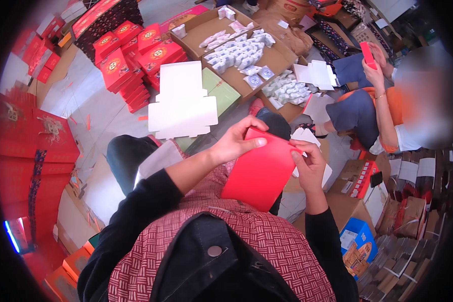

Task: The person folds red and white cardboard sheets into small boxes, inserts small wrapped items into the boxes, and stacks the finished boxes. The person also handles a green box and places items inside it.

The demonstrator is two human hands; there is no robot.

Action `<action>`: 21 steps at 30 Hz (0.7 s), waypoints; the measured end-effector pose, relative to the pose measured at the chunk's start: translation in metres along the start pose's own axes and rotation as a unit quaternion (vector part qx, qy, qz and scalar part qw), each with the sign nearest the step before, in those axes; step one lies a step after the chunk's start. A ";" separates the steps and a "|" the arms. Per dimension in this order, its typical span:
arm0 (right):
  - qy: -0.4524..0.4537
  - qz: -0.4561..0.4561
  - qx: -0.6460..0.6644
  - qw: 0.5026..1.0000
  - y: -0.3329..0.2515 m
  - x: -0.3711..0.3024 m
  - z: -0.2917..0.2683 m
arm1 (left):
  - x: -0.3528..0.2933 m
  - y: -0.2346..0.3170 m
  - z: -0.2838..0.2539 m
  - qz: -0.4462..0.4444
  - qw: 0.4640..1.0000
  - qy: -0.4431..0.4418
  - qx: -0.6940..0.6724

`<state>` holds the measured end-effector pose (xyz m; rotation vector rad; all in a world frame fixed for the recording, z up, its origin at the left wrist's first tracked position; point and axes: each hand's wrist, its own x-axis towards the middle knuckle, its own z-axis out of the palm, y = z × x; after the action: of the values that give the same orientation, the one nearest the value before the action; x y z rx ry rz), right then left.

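Note:
A plain red carton (259, 173) rests above my lap, gripped at its far edge by both hands. My left hand (239, 140) is closed on its far left corner, the thumb lying on top and the fingers curled over the edge. At the far right corner my right hand (309, 163) pinches the carton, thumb against the near face. The fingers behind the carton are partly hidden. Beyond my left arm, an unfolded white carton blank (183, 103) lies flat on a green box (217, 90).
Stacks of red printed boxes (131, 58) stand at the far left. Large cardboard trays (244, 93) hold many small white wrapped packets (241, 53). At the right a seated person (382, 100) holds a small red box (368, 55). A blue box (357, 241) lies by my right arm.

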<state>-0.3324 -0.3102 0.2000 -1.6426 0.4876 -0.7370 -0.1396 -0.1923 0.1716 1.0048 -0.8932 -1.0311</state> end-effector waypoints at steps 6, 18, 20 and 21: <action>0.021 -0.033 -0.134 0.990 0.012 -0.008 0.030 | 0.003 -0.014 0.007 0.010 0.994 0.068 0.090; -0.236 -0.451 -0.346 0.789 0.006 0.116 0.055 | -0.001 0.023 -0.051 -0.147 0.914 0.217 -0.311; -0.274 -0.366 -0.240 0.857 0.003 0.139 0.077 | -0.001 0.033 -0.067 -0.135 0.856 0.221 -0.447; -0.269 -0.272 -0.161 0.910 0.018 0.135 0.093 | -0.013 0.049 -0.080 -0.146 0.880 0.198 -0.406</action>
<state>-0.1699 -0.3390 0.2010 -2.2336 -0.2800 -0.5731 -0.0567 -0.1522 0.1931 0.5862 0.0723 -1.2343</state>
